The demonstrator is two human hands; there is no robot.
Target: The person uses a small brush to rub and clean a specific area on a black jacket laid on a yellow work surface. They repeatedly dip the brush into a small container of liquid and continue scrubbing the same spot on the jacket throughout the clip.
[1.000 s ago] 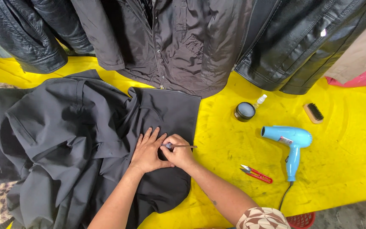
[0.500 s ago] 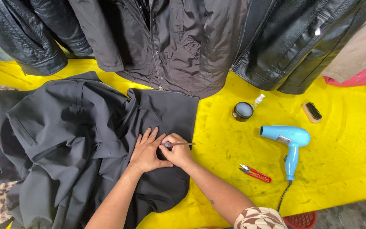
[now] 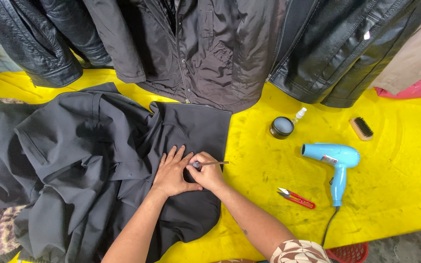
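Left hand (image 3: 170,173) spread flat on dark garment (image 3: 98,160); right hand (image 3: 208,173) pinches thin tool (image 3: 210,163), tip hidden. Snips (image 3: 296,197), dryer (image 3: 334,163) lie rightward.

I see bright, even light from above, soft shadows, and a small glare spot on the glossy black leather jacket (image 3: 347,48). Focus is sharp; edges bow slightly.
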